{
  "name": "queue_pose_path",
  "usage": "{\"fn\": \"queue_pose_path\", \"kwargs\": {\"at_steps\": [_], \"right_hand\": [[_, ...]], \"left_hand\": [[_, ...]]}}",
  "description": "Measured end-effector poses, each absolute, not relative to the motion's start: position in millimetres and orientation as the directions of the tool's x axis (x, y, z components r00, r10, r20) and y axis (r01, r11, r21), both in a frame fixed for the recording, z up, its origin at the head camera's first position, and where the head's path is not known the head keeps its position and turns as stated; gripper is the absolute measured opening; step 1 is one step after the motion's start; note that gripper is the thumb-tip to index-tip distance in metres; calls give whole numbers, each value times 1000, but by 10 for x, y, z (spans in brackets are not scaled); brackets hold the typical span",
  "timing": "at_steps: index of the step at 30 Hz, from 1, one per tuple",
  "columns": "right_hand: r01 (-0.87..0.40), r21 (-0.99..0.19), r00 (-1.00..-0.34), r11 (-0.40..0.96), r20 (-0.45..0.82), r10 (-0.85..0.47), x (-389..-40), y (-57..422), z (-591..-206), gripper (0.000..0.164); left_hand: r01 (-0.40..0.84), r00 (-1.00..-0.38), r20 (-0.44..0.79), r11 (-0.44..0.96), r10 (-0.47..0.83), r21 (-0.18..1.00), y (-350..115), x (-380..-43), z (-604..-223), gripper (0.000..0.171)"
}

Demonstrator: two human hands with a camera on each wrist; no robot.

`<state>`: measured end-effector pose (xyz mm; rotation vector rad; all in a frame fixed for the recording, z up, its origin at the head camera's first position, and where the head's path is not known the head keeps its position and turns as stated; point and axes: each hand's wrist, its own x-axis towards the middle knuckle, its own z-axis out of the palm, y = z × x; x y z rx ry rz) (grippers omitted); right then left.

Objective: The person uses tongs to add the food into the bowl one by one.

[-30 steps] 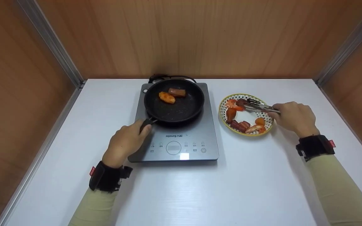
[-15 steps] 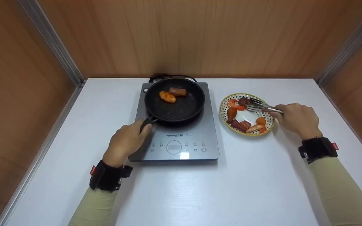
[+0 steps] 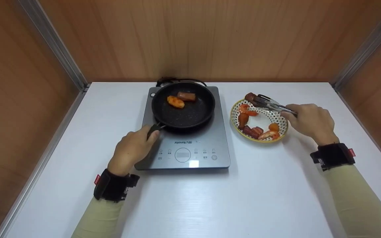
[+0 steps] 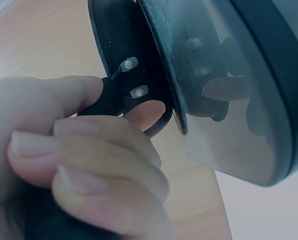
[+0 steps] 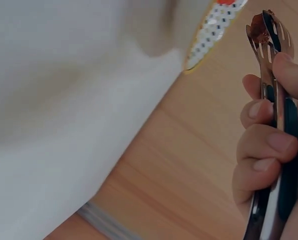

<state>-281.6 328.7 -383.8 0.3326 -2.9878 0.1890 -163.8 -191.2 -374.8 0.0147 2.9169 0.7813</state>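
In the head view my left hand [image 3: 132, 148] grips the black handle [image 3: 154, 130] of a frying pan [image 3: 190, 115]. A brown sausage piece [image 3: 186, 96] and an orange-yellow food piece [image 3: 176, 102] lie in the pan. My right hand [image 3: 311, 122] holds metal tongs [image 3: 273, 105], squeezed on a dark brown piece of meat [image 3: 250, 98] over the far rim of a dotted plate [image 3: 284, 124]. The right wrist view shows the meat between the slotted tong ends [image 5: 266, 50]. On the plate lie a shrimp [image 3: 247, 109], a drumstick-shaped piece [image 3: 243, 120] and several other foods.
The pan sits on a grey induction cooker [image 3: 164, 145] with touch controls along its near side. A black cable [image 3: 190, 80] runs behind it. Wooden panels [image 3: 210, 39] enclose the white table [image 3: 193, 201] at the back and sides.
The tongs have lifted the dark brown meat from the plate, moving it up and slightly left to the far rim. My left hand and the pan have stayed in place.
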Motion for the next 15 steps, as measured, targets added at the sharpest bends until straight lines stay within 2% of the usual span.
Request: {"fn": "queue_pose_path", "kwargs": {"at_steps": [8,15], "right_hand": [[-314,-131,-934,940,220,-281,-2749,2819,-3525,53],[-414,-67,-890,908,237,-388,-2797,2374,-3318,38]], "left_hand": [[-33,-992,-124,866,33,499,-1913,-1644,-3749,35],[-34,-992,-121,863,32,504,-1908,-1642,-3749,35]]}}
